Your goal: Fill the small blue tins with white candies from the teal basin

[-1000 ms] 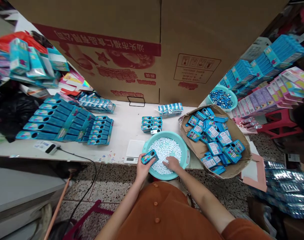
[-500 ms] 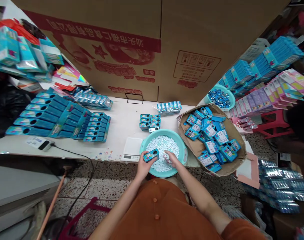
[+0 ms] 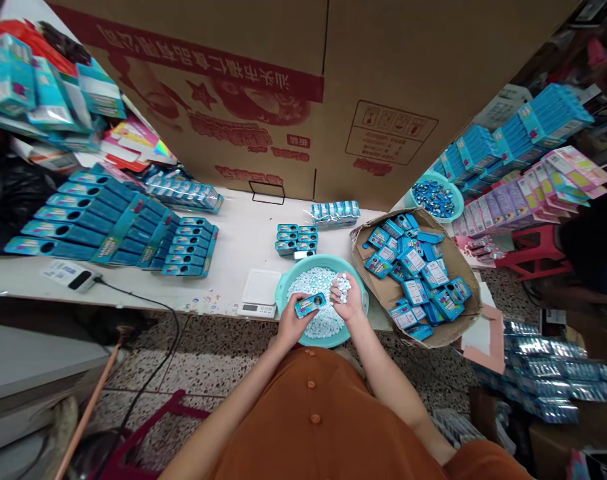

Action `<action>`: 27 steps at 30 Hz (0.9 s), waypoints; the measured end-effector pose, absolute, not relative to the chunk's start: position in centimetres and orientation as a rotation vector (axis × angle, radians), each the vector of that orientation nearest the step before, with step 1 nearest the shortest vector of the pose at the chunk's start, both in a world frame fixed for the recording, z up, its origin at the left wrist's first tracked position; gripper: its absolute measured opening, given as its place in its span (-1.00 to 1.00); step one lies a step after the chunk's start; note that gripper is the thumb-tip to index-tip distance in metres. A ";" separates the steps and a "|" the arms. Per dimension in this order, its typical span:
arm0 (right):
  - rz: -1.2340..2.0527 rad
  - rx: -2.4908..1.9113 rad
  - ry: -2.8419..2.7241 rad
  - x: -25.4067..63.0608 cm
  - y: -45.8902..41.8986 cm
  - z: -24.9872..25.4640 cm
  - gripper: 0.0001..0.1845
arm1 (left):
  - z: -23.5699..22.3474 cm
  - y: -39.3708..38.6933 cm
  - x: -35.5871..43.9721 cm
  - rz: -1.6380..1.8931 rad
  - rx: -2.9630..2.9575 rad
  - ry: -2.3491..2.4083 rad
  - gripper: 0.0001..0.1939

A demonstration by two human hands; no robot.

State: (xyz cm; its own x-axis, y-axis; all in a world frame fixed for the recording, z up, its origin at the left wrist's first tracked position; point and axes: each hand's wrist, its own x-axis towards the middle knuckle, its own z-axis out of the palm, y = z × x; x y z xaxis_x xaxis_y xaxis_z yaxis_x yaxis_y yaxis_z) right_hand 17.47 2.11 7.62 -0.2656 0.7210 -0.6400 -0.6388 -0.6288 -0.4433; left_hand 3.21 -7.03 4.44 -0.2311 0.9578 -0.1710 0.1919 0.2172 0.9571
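My left hand (image 3: 292,323) grips a small blue tin (image 3: 310,304) over the near rim of a teal basin (image 3: 284,288) full of small white candies (image 3: 316,280). My right hand (image 3: 347,299) is cupped palm up just right of the tin, holding a small heap of white candies (image 3: 342,287). Both hands hover above the basin, almost touching each other.
A white scale (image 3: 260,295) sits left of the basin. Stacked small tins (image 3: 296,240) lie behind it. A cardboard tray of blue tins (image 3: 414,273) is to the right. Blue display boxes (image 3: 108,227) cover the left table, and a big carton (image 3: 293,100) stands behind.
My right hand has lifted out of the candies in the basin with a handful and turned palm up beside the tin. The left hand brought the tin slightly right.
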 end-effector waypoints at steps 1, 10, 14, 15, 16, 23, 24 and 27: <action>1.964 -1.064 -0.123 17.3 2.2 8.0 -0.80 | 4.6 -7.0 3.3 1.091 1.121 1.613 -0.63; 1.757 -1.090 -0.335 15.1 1.5 9.3 -0.72 | 6.0 -6.6 4.0 0.972 1.285 1.575 -0.68; 1.715 -1.088 -0.408 14.8 0.9 9.5 -0.69 | 6.1 -6.5 4.0 0.962 1.321 1.573 -0.67; 1.712 -1.081 -0.421 14.8 0.8 9.5 -0.68 | 6.2 -6.5 4.0 0.959 1.325 1.575 -0.67; 1.708 -1.073 -0.433 14.8 0.7 9.5 -0.67 | 6.3 -6.5 3.9 0.950 1.327 1.578 -0.67; 1.683 -1.020 -0.441 14.5 0.6 9.5 -0.69 | 6.9 -6.5 4.0 0.898 1.292 1.614 -0.69; 1.690 -1.020 -0.433 14.5 0.6 9.5 -0.69 | 6.9 -6.5 4.0 0.896 1.284 1.619 -0.69; 1.701 -1.047 -0.413 14.3 0.6 9.5 -0.69 | 6.9 -6.5 3.9 0.895 1.270 1.650 -0.67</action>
State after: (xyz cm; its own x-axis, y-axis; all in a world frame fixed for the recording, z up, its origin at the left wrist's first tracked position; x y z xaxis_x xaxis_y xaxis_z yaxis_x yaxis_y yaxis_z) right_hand 14.30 0.62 9.50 -0.0692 0.8951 -0.4404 -0.5932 -0.3919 -0.7032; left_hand 3.86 -6.49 6.92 -0.1259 0.9726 -0.1956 0.3665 0.2288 0.9018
